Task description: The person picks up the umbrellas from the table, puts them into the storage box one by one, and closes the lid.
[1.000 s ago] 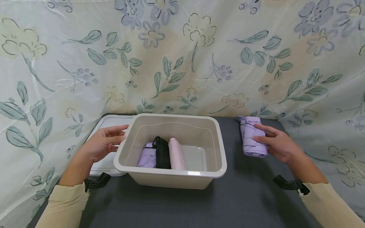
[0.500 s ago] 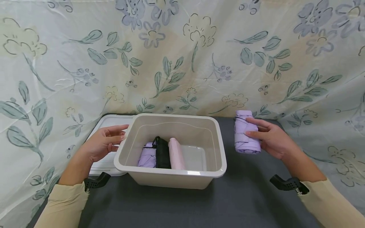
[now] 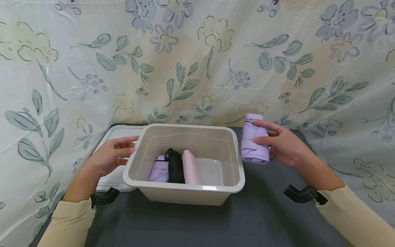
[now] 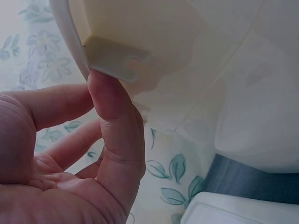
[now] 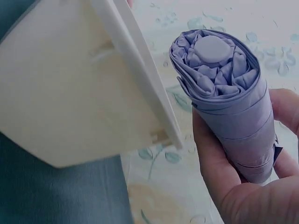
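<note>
My right hand [image 3: 282, 143] grips a rolled-up lavender folding umbrella [image 3: 254, 140], held up beside the right rim of a beige plastic storage box [image 3: 188, 195]. In the right wrist view, the round end cap of this umbrella [image 5: 229, 107] faces the camera, with thumb and fingers curled round its sides. My left hand [image 3: 108, 154] pinches the box's left rim; in the left wrist view its fingertips sit right at the lip [image 4: 70, 42]. Inside the box, side by side at the left, lie another lavender umbrella [image 3: 159, 170], a black one [image 3: 176, 167] and a pink one [image 3: 191, 167].
A white lid [image 3: 111, 176] lies on the dark grey table [image 3: 154, 226], partly under the left hand and behind the box. A floral curtain [image 3: 191, 68] hangs close behind the table and along both sides. Each wrist wears a black camera strap.
My right hand has moved left and slightly upward with the lavender umbrella, bringing it close to the box's right rim. The left hand and the box have stayed put.
</note>
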Demonstrator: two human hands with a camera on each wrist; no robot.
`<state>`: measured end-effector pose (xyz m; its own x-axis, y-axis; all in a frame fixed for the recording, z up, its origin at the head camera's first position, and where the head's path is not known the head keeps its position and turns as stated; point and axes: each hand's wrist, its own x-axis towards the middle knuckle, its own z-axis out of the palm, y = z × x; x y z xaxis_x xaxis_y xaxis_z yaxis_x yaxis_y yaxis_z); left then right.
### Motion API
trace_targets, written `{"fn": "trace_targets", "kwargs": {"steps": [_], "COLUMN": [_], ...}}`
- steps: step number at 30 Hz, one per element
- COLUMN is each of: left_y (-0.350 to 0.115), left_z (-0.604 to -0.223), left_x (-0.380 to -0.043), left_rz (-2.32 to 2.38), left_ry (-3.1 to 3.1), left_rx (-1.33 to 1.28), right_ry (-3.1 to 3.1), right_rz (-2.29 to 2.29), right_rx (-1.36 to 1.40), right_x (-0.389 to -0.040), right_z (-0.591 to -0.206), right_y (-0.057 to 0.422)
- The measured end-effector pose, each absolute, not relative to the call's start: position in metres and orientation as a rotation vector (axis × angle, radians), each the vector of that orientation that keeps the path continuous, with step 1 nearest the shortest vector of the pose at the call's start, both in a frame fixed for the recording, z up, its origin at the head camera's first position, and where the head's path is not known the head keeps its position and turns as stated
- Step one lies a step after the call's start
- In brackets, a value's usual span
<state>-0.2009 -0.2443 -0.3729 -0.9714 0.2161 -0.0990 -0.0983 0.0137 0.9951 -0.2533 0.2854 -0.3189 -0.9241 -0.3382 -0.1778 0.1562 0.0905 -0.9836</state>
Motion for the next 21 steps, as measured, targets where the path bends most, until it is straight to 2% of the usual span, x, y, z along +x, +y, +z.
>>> {"fn": "trace_targets", "kwargs": {"steps": [21], "left_y": [-0.241], "left_z": [-0.370], "left_x": [-0.204], "left_rz": [2.101], "left_ry": [2.002], "left_rx": [0.118], "right_ry": [1.998], "right_rz": [-1.676], "right_rx": [-0.183], "right_x": [-0.268], "right_z": [-0.303], "right_y": [0.212]}}
